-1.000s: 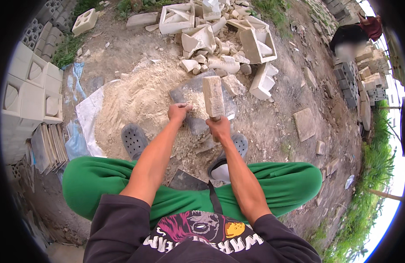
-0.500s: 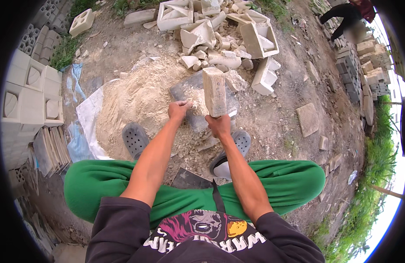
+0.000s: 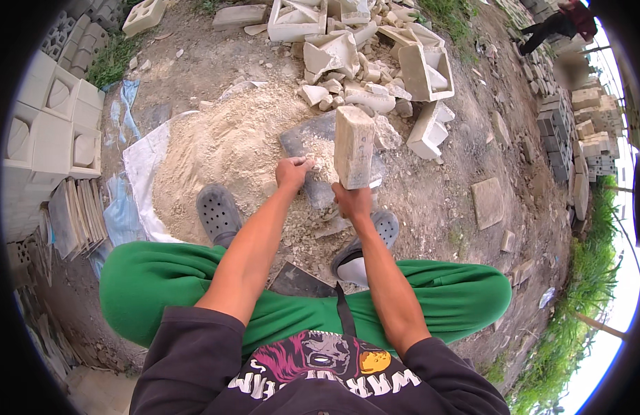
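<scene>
My right hand (image 3: 352, 200) is closed around the handle of a mallet (image 3: 354, 146) with a big, pale, worn block head. The head stands above a dark flat slab (image 3: 294, 144) on the ground and hides part of it. At the slab's left side, my left hand (image 3: 292, 173) has its fingers pinched together, close to crushed pale stone (image 3: 324, 153) lying on the slab. Whatever those fingertips hold is too small to make out. A heap of pale crushed grit (image 3: 223, 142) spreads left of the slab, partly on a white sheet (image 3: 143, 166).
Broken pale blocks and rubble (image 3: 348, 66) lie beyond the slab. Moulded blocks (image 3: 50, 131) are stacked at the left, beside leaning thin boards (image 3: 78, 214). My clogs (image 3: 218, 211) flank the work spot. Another person (image 3: 565, 24) is at the far right, near stacked blocks (image 3: 559, 131).
The view has shifted slightly, so the surroundings sit a little differently. Both hands and the mallet keep nearly the same places over the slab. The person at far right has changed posture.
</scene>
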`<action>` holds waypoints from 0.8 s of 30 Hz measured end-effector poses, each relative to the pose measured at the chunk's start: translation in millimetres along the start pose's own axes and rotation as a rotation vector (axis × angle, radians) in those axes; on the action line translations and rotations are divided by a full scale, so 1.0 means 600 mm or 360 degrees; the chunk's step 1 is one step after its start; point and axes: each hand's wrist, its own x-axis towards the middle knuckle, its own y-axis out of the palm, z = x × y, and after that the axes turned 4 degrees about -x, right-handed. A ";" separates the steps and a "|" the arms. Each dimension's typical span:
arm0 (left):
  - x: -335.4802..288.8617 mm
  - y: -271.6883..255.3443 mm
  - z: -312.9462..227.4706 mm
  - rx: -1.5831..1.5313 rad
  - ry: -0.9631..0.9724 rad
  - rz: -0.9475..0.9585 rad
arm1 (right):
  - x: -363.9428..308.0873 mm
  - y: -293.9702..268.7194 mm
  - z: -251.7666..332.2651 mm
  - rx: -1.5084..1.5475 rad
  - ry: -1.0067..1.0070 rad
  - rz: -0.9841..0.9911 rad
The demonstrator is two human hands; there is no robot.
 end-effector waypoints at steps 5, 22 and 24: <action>-0.012 -0.004 -0.020 -0.0007 -0.0138 0.0059 | -0.008 0.008 -0.052 -0.0069 0.0470 0.0281; 0.010 0.003 0.012 0.0054 -0.0166 0.0037 | 0.001 -0.010 0.012 -0.0107 0.0374 0.0204; 0.011 0.005 0.018 0.0085 -0.0080 -0.0024 | 0.001 -0.019 0.037 -0.0095 0.0176 0.0084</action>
